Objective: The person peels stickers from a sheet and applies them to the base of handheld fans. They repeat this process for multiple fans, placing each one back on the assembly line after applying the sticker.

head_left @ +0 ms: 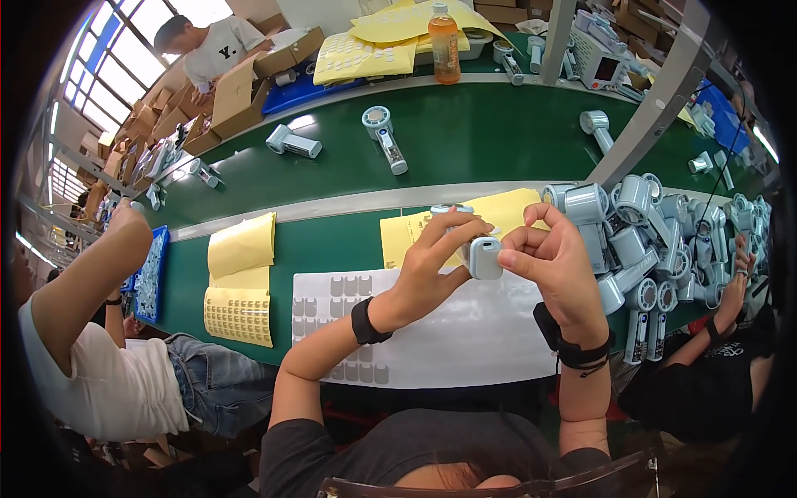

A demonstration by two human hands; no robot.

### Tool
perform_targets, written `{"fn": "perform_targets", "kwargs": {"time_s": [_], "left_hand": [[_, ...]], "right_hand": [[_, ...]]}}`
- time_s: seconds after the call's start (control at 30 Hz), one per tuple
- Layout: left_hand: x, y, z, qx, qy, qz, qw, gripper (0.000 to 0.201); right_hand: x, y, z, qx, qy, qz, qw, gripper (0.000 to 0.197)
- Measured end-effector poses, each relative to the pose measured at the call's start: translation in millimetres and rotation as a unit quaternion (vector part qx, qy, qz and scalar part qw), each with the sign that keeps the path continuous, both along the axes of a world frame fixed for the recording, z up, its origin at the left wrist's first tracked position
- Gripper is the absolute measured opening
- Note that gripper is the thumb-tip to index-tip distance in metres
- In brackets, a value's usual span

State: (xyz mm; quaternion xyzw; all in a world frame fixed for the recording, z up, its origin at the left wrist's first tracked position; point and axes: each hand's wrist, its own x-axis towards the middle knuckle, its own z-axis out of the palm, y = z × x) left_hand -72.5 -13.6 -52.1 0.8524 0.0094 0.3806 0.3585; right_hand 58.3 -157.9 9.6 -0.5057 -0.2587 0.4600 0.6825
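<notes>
A pale blue handheld fan [484, 259] is in my left hand [422, 278], its rounded handle end with a small slot turned toward me. My left fingers wrap round the handle, and the round head shows partly beyond them. My right hand [560, 270] is closed, with thumb and forefinger pinched at the right edge of the handle end. Whether a small piece lies between those fingertips I cannot make out. Below my hands lies a white sheet [465, 340] with rows of grey stickers at its left. Yellow sticker paper [519, 203] lies just behind the fan.
Many similar fans [635, 241] are heaped at my right. Yellow sticker sheets [238, 315] and a blue tray [152, 274] lie leftward. Across the divider stand fans [383, 137] and an orange drink bottle [445, 46]. A metal post [656, 91] rises back right. People work on both sides.
</notes>
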Motion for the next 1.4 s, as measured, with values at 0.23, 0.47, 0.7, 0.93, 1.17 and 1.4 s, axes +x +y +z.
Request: {"fn": "perform_targets", "kwargs": {"time_s": [0.23, 0.47, 0.7, 0.93, 1.17, 1.4], "left_hand": [[-0.1, -0.9, -0.6, -0.002, -0.004, 0.0, 1.0, 0.054], [0.1, -3.1, -0.6, -0.006, 0.002, 0.008, 1.0, 0.054], [22.4, 8.4, -12.7, 0.023, -0.002, -0.035, 0.999, 0.056], [137.0, 92.5, -40.9, 0.421, 0.16, -0.044, 0.892, 0.05], [153.4, 149.4, -67.1, 0.367, 0.15, 0.06, 0.916, 0.064], [76.6, 235.2, -57.2, 0.276, 0.17, 0.256, 0.911, 0.061]], "right_hand": [[-4.8, -0.9, 2.0, -0.003, -0.013, -0.015, 1.0, 0.048], [-10.7, -0.2, 0.7, -0.006, -0.076, -0.046, 0.996, 0.047], [14.8, -2.3, -44.4, -0.051, -0.212, -0.12, 0.969, 0.028], [13.2, -3.7, -100.7, -0.132, -0.269, -0.152, 0.942, 0.018], [19.2, 28.0, -105.4, -0.184, -0.409, -0.103, 0.888, 0.02], [44.3, 160.7, -120.4, -0.088, -0.595, -0.206, 0.772, 0.025]]}}
